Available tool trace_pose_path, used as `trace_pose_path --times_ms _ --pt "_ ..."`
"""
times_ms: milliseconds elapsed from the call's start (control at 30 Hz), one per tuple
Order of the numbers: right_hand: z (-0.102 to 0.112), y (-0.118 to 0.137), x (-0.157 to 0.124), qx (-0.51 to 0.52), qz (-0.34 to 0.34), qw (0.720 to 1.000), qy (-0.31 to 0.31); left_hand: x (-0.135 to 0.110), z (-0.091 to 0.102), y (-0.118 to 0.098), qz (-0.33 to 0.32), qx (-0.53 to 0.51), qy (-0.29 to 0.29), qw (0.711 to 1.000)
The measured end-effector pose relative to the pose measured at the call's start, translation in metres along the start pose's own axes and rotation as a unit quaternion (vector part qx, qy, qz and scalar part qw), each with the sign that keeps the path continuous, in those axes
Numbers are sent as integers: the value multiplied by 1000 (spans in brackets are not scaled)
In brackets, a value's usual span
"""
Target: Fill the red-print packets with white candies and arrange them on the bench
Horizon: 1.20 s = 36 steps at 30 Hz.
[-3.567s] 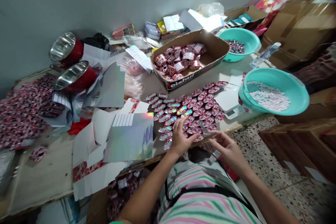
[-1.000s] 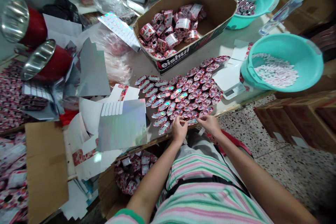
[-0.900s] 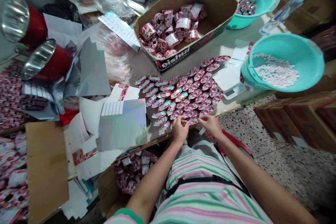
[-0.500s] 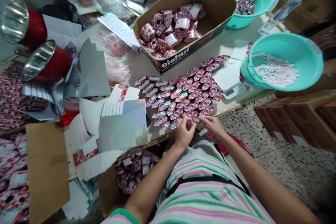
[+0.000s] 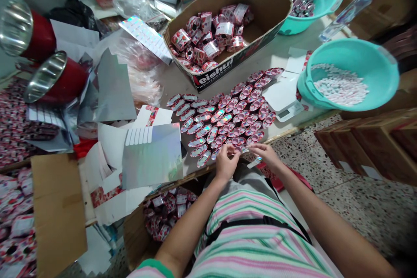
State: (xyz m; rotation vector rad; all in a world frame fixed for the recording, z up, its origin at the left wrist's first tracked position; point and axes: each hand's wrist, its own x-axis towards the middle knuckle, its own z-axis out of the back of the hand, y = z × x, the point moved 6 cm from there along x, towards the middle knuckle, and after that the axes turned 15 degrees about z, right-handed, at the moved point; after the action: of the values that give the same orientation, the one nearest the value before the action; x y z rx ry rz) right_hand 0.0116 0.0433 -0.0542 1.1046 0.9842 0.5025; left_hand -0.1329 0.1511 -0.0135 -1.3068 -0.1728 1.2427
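Note:
Rows of small oval packs [image 5: 241, 116] with red-and-white printed edges stand close together on the table; several have shiny silver strips across their tops. At the front of the rows, by the table edge, my left hand [image 5: 227, 163] has its thumb and fingers curled together on one small pack, mostly hidden by the fingers. Just to its right, my right hand [image 5: 266, 155] pinches a narrow shiny label strip [image 5: 254, 162] that hangs below the fingertips. Both hands' fingertips are close together.
Behind the rows stands a cardboard box [image 5: 273, 17] with filled packs. Two turquoise basins [image 5: 379, 67] with small pieces and a white scale [image 5: 283, 100] are at right. Silver label sheets [image 5: 153, 156] lie left; red metal pots [image 5: 61, 78] stand farther left.
My right hand has shifted slightly, and more of the label strip shows below its fingers. My left hand has moved slightly left. The camera view has shifted a little.

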Motion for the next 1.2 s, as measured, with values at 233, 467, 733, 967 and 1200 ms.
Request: trace_pose_path --times_ms 233,467,733,967,1200 --pt "-6 -4 4 -57 23 998 4 5 -3 11 38 -14 -5 999" --pt "-6 -20 16 -164 46 985 -21 14 -5 24 12 65 -42 997" --pt "-8 -13 19 -316 66 946 -12 15 -8 23 -41 182 -77 980" --pt "-8 -9 20 -322 62 945 -16 17 -10 26 -37 182 -74 980" --pt "-9 0 21 -353 44 934 -10 17 -11 20 -33 240 -81 967"
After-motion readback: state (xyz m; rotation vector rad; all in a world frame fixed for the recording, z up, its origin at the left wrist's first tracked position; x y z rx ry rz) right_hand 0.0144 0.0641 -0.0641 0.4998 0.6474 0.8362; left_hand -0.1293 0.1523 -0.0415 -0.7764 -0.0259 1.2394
